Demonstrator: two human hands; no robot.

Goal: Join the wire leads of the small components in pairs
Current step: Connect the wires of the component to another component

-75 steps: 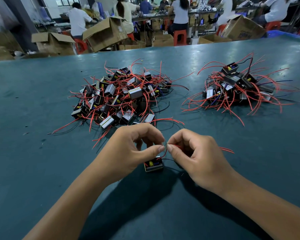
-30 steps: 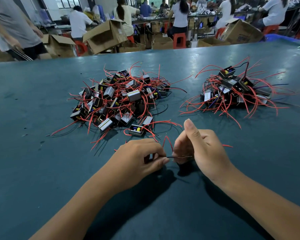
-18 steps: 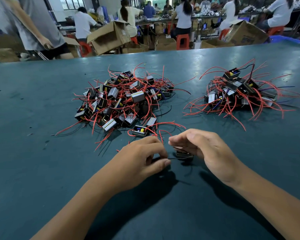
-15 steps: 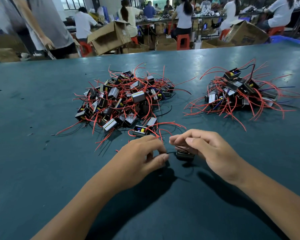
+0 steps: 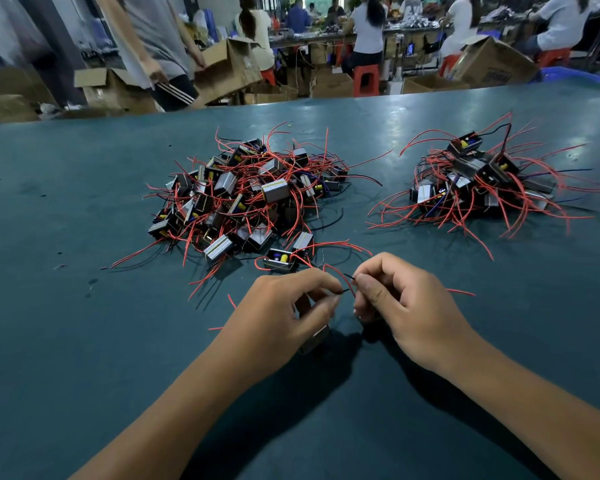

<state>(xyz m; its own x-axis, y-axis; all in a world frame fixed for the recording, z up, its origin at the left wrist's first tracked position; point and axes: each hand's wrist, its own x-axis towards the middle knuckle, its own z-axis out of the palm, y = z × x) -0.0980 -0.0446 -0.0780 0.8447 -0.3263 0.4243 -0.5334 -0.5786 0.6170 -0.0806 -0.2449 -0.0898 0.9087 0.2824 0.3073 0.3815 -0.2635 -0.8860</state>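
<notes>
Pinching wire leads (image 5: pixel 347 285): two hands (image 5: pixel 284 310) (image 5: pixel 400 306); two piles (image 5: pixel 246 195) (image 5: pixel 482 181), seemingly.

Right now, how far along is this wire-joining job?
Likely early. The smaller pile on the right may be finished work, though I can't confirm. In hand: the left hand and right hand each pinch a black lead. The larger pile remains.
</notes>
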